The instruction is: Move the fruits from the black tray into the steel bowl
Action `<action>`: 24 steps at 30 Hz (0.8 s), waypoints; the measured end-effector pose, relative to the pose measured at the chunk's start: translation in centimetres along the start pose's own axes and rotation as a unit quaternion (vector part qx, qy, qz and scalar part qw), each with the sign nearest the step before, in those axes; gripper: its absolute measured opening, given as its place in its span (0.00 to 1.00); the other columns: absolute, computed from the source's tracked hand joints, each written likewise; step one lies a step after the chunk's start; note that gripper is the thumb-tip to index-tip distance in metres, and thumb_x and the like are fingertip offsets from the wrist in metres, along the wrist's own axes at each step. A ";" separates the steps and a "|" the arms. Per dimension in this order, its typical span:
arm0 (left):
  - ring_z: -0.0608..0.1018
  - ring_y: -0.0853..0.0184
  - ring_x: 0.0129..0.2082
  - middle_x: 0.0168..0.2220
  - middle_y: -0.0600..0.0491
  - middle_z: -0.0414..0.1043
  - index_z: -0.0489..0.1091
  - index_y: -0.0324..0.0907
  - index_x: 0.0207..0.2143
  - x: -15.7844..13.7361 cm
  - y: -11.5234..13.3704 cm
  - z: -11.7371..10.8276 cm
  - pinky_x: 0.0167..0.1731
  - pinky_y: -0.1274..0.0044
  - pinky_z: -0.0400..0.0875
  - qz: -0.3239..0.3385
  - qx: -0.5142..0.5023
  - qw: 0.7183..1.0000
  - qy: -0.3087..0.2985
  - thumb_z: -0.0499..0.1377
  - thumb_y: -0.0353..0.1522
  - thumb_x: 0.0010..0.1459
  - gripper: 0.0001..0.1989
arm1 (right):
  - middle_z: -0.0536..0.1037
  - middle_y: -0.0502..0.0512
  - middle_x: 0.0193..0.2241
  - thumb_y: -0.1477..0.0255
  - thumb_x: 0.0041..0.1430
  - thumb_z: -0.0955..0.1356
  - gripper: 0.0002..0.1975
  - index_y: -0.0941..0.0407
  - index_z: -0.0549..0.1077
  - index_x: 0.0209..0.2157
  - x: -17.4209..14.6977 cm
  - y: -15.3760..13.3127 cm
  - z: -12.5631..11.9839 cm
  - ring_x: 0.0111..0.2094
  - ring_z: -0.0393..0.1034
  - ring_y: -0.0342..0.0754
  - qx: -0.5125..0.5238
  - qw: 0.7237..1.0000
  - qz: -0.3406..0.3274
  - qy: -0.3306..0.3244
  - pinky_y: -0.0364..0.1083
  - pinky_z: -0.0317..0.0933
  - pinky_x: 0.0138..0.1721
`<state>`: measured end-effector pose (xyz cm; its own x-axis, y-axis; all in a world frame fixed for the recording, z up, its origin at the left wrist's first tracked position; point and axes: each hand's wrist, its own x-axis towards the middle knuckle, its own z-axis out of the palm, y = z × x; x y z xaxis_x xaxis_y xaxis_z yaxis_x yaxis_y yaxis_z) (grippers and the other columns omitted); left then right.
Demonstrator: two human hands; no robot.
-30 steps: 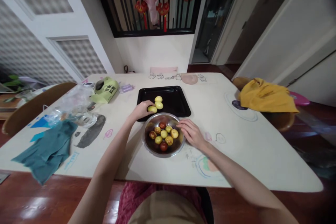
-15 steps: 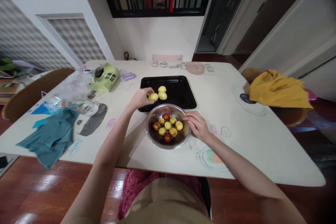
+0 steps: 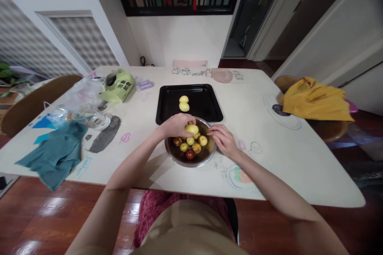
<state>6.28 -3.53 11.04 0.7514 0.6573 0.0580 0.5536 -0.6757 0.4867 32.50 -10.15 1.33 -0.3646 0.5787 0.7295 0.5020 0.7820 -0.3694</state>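
**Smooth, oval yellow fruit (image 3: 191, 129) held in the left hand (image 3: 178, 124), over the round, silver-coloured metal bowl (image 3: 207, 153)**

Nearest to me is the bowl, with small, round fruits (image 3: 196, 148) inside, some yellow and some dark red-brown. They look firm and not heavy, but they are likely to roll if I push them. The bowl seems thin and light, so I would steady it by the rim. The right hand (image 3: 225, 140) is at the rim's right side, its fingers close together; I cannot tell if they grip it or only touch.

The left hand is closed narrowly around the oval fruit, above the far part of the bowl. I judge this fruit light, with a skin which could be slippery and could bruise. I would hold it softly at its widest part, with thumb and fingers on opposite sides, and release it low.

Farther away lies the black, shallow, rectangular tray (image 3: 206, 101). On it rest two shiny yellow fruits (image 3: 184, 107), one just behind the other; I would take each from its sides.
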 end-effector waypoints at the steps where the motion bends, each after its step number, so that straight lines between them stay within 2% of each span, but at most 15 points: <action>1: 0.82 0.63 0.37 0.41 0.52 0.82 0.78 0.43 0.42 0.1 0.0 0.3 0.36 0.76 0.71 -0.004 0.011 1.000 -0.002 0.71 0.38 0.52 0.16 | 0.81 0.61 0.44 0.70 0.77 0.60 0.15 0.54 0.79 0.44 0.0 0.0 0.0 0.46 0.75 0.55 0.001 1.000 0.001 0.001 0.56 0.73 0.47; 8: 0.83 0.61 0.37 0.40 0.54 0.83 0.78 0.47 0.43 0.0 -0.4 1.0 0.35 0.75 0.70 -0.024 0.054 0.998 0.000 0.71 0.45 0.53 0.18 | 0.81 0.62 0.45 0.68 0.77 0.59 0.17 0.53 0.80 0.45 -0.3 0.2 0.1 0.47 0.75 0.57 0.009 1.000 0.016 -0.009 0.58 0.73 0.49; 15: 0.84 0.60 0.42 0.42 0.54 0.83 0.79 0.46 0.46 -0.2 -0.7 -0.2 0.41 0.74 0.74 -0.011 0.000 1.000 -0.009 0.72 0.48 0.55 0.22 | 0.82 0.62 0.46 0.68 0.77 0.60 0.17 0.53 0.80 0.47 -0.5 0.3 0.1 0.49 0.77 0.57 0.010 1.000 0.009 -0.007 0.60 0.75 0.51; 18: 0.83 0.60 0.46 0.47 0.51 0.82 0.78 0.45 0.48 0.2 -1.7 -0.6 0.48 0.72 0.76 0.021 -0.016 0.998 0.053 0.67 0.46 0.63 0.18 | 0.83 0.62 0.47 0.69 0.76 0.61 0.16 0.54 0.80 0.49 -0.4 0.3 0.1 0.51 0.78 0.57 0.008 1.000 -0.008 -0.002 0.60 0.75 0.52; 21: 0.80 0.57 0.55 0.56 0.45 0.78 0.75 0.42 0.54 0.8 -3.8 -0.3 0.58 0.66 0.75 0.029 -0.004 0.991 0.132 0.61 0.40 0.69 0.16 | 0.84 0.62 0.47 0.71 0.76 0.61 0.16 0.54 0.80 0.49 -0.4 0.3 0.2 0.51 0.78 0.57 0.013 1.000 -0.016 0.001 0.61 0.76 0.52; 24: 0.74 0.52 0.64 0.63 0.42 0.72 0.73 0.42 0.59 1.4 -6.4 0.5 0.67 0.58 0.68 0.016 0.027 0.989 0.143 0.59 0.35 0.70 0.18 | 0.84 0.62 0.47 0.70 0.76 0.61 0.16 0.53 0.80 0.49 -0.4 0.3 0.2 0.51 0.79 0.57 0.016 1.000 -0.004 -0.003 0.61 0.76 0.52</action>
<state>4.00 1.54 7.62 0.6406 0.6977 0.3207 0.5555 -0.7094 0.4338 32.61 -10.14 0.77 -0.3735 0.5731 0.7295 0.4734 0.7940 -0.3814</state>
